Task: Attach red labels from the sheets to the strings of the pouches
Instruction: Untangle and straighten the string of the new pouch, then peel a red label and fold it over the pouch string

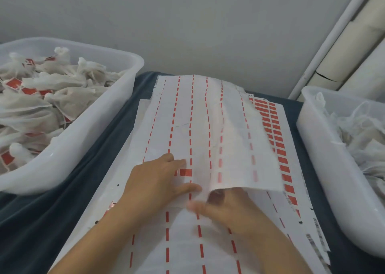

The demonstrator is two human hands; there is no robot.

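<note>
A single red label point(185, 172), a small flat rectangle, remains on the top sheet point(200, 128), a thin, crinkled white backing paper marked with rows of short red dashes where labels have been peeled away. This sheet lies along the middle of the bench point(52, 207), its near right corner lifted and curling upward. The left hand point(158, 182) rests flat on the sheet with fingers straight and together, fingertips just beside the red label. The right hand point(227, 209) is under the lifted corner, partly hidden by the paper and blurred, so whether it pinches the sheet cannot be told. Beneath lies a lower sheet point(277, 140), smooth and flat, showing a dense column of unpeeled red rectangles along its right edge, while another spent sheet point(187, 242) with dashed lines extends toward the near edge. The bench is covered in a dark blue, soft-looking cloth. At the left edge stands a translucent white plastic left tub point(100, 125) with rounded corners, heaped with gauzy white pouches point(62, 98), several carrying red tags. At the right edge a similar right tub point(325, 148) holds loose, stringy white pouches without visible labels.
</note>
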